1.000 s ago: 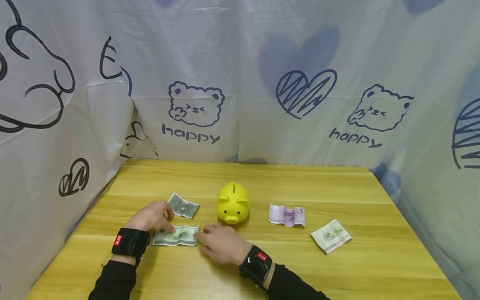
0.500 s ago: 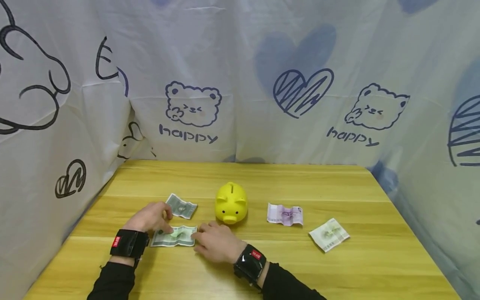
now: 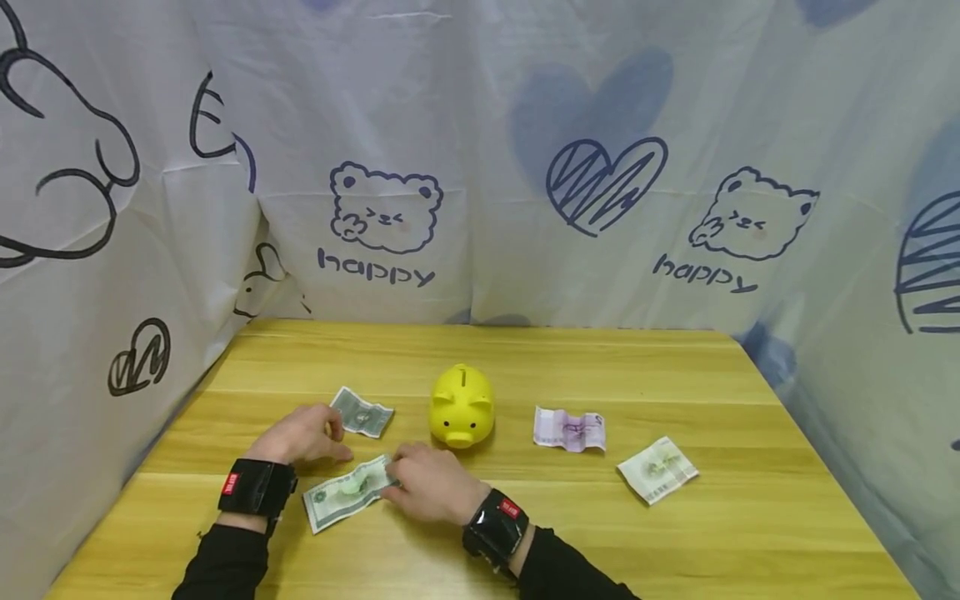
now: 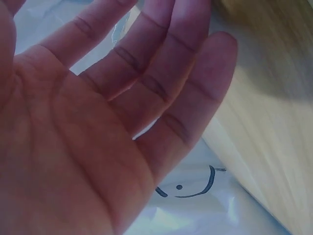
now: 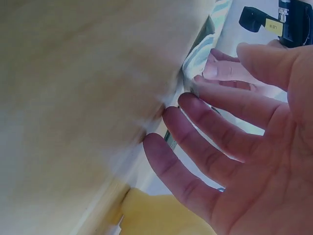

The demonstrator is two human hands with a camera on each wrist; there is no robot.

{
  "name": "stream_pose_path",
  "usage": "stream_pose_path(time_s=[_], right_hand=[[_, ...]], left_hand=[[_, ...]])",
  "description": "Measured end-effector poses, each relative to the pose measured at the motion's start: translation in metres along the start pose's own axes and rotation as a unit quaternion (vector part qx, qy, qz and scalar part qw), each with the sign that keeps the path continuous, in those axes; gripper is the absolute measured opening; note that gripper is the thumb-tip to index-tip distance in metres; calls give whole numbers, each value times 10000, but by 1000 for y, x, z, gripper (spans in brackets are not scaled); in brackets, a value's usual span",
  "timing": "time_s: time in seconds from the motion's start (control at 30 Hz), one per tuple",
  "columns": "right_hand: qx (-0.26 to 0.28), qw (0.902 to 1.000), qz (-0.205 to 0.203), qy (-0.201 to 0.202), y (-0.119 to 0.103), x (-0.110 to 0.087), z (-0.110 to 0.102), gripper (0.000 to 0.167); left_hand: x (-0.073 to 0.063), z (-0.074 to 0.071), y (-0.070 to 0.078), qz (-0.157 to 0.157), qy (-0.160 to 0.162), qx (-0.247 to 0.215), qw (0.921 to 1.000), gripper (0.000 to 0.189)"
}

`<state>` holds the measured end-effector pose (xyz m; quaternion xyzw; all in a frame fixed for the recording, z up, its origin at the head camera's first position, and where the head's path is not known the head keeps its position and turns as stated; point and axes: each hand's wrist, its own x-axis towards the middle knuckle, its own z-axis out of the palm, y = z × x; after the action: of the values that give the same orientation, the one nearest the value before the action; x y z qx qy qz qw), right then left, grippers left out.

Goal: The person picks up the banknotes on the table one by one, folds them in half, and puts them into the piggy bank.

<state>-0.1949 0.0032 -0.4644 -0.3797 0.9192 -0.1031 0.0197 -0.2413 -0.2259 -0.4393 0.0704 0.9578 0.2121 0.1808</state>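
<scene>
Two bare hands at work on a wooden table (image 3: pixel 750 517). A green-and-white banknote (image 3: pixel 347 493) lies on the left half of the table, slanting, its left end turned towards the near edge. Right hand (image 3: pixel 433 483): fingers spread and gently bent, thumb standing apart from the forefinger, whose tip touches the note's right end without closing round it. Left hand (image 3: pixel 302 435): fingers loosely bent, palm bare, nothing held; its fingertips are just beyond the note, towards the far edge. Whether they touch the table I cannot tell. A dark grey note (image 3: pixel 363 413) lies just beside the left hand, on the side of the far left corner. Midway between the table's side edges stands a yellow piggy bank (image 3: pixel 462 406), upright, snout to the near edge, slot on top. A purple note (image 3: pixel 570 431) and a cream note (image 3: pixel 657 470) lie on the right half, the cream one closer to the right edge. Black wrist bands (image 3: pixel 257 487) are worn over both wrists. A pale printed cloth (image 3: pixel 495 275) hangs behind the far edge.
</scene>
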Motion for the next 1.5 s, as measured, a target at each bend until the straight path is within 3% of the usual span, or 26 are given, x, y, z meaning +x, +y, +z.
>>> stream_pose_path(time_s=[0.47, 0.93, 1.27, 1.5], right_hand=[[754, 9963, 358, 221, 4, -2, -5, 31], [1472, 9730, 823, 1577, 7, -2, -11, 26], [1564, 9586, 764, 2251, 6, -4, -11, 18], [1792, 9492, 782, 2467, 5, -5, -11, 16]], left_hand=[[-2, 0, 1, -12, -98, -252, 9996, 37], [-1, 0, 2, 61, -4, -420, 9991, 49], [0, -1, 6, 974, 21, -534, 9938, 38], [3, -3, 4, 1632, -317, -847, 9825, 29]])
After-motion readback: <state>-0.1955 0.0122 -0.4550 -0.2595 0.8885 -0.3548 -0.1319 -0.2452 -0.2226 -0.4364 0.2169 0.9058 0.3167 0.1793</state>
